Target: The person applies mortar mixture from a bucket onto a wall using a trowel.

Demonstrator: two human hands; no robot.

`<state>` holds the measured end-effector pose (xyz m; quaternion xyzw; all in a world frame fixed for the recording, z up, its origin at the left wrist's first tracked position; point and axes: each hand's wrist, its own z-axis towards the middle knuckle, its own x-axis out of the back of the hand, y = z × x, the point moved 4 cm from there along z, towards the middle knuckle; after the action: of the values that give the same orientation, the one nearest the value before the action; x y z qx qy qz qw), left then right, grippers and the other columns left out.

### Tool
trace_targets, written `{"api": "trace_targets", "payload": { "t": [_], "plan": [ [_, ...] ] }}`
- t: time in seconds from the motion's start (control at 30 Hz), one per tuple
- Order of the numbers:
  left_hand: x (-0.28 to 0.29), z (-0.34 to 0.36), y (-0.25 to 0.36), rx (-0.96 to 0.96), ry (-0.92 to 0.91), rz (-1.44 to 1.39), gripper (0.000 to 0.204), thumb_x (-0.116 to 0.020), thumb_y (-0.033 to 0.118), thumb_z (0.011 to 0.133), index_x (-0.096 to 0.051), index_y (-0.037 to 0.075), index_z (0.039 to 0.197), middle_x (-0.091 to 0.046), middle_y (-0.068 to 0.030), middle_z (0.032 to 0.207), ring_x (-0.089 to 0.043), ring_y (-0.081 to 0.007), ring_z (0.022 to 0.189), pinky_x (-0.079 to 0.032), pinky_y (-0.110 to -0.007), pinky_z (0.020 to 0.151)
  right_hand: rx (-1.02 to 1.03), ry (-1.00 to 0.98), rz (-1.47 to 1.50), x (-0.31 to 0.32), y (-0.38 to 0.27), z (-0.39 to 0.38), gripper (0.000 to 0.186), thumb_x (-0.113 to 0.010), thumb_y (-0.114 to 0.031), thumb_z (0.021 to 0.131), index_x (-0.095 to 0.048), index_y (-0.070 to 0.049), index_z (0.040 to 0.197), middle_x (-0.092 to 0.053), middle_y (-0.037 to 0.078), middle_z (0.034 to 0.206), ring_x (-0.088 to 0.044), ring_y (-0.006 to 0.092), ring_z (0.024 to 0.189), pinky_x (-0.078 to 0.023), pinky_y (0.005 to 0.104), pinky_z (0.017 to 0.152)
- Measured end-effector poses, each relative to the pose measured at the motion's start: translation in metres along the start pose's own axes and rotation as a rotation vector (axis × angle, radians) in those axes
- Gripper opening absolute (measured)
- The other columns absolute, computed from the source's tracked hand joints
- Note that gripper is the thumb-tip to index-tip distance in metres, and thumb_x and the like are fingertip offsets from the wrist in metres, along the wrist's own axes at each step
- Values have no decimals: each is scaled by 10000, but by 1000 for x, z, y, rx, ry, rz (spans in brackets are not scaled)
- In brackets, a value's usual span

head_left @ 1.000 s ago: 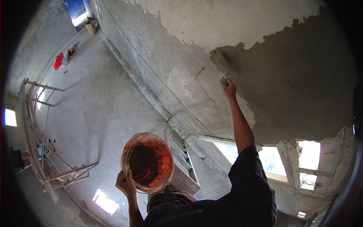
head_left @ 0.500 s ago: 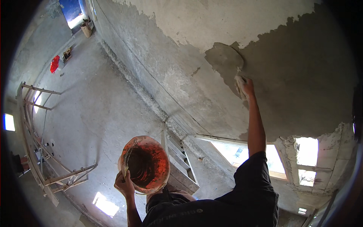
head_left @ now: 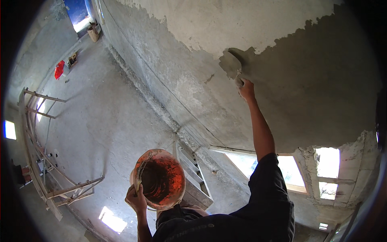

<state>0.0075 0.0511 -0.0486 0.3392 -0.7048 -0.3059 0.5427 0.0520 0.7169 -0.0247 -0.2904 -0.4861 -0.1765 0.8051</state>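
Note:
My right hand (head_left: 246, 89), at the end of an outstretched arm, is closed round the handle of a plastering trowel (head_left: 231, 63). Its blade lies against the wall at the upper left edge of the dark wet plaster (head_left: 306, 80). Low in the view, my left hand (head_left: 136, 197) is closed on the left rim of an orange bucket (head_left: 171, 179). The bucket is tilted so its mouth shows, with dark grey residue smeared inside. A crusted, thin-edged strip (head_left: 140, 171) runs along the rim above my left fingers; I cannot tell what it is.
Wooden trestle frames (head_left: 74, 187) stand on the concrete floor (head_left: 109, 117) at left. A wooden plank structure (head_left: 193, 177) is beside the bucket. Window openings (head_left: 290, 169) break the wall at lower right. A cable (head_left: 161, 80) crosses the wall; a sack (head_left: 93, 33) stands far left.
My right hand has moved left with the trowel, and the blade has turned, one edge now off the wall. The bucket has shifted slightly right and down with my left hand.

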Motion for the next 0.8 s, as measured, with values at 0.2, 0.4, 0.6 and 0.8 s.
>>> {"api": "trace_targets", "payload": {
  "t": [0.2,0.4,0.6,0.8],
  "plan": [
    [8,-1,8,-59,57,7,192,-678,119,771,-683,-69,812,-685,-167,849,-651,-268,725,-488,-357,659,-86,112,-34,56,-5,-4,453,-688,-364,812,-633,24,1039,-656,232,887,-645,369,848,-499,402,730],
    [9,3,1,-40,27,40,194,-681,126,772,-687,-63,817,-687,-161,872,-653,-270,745,-491,-357,674,-78,314,138,126,-26,-19,281,-660,-282,844,-633,-6,888,-642,146,717,-630,272,652,-490,362,600],
    [7,4,4,-60,25,38,182,-686,104,764,-670,-77,760,-686,-165,862,-648,-278,717,-489,-364,654,-209,35,296,101,-8,-17,238,-651,-248,868,-632,-11,880,-585,57,597,-541,120,473,-422,296,437],
    [8,5,9,-85,8,21,191,-687,95,760,-649,-88,720,-684,-171,847,-638,-276,668,-479,-366,616,-225,51,211,109,11,-19,262,-637,-260,867,-617,-1,831,-571,88,583,-563,162,518,-449,327,503]
  ]
}}
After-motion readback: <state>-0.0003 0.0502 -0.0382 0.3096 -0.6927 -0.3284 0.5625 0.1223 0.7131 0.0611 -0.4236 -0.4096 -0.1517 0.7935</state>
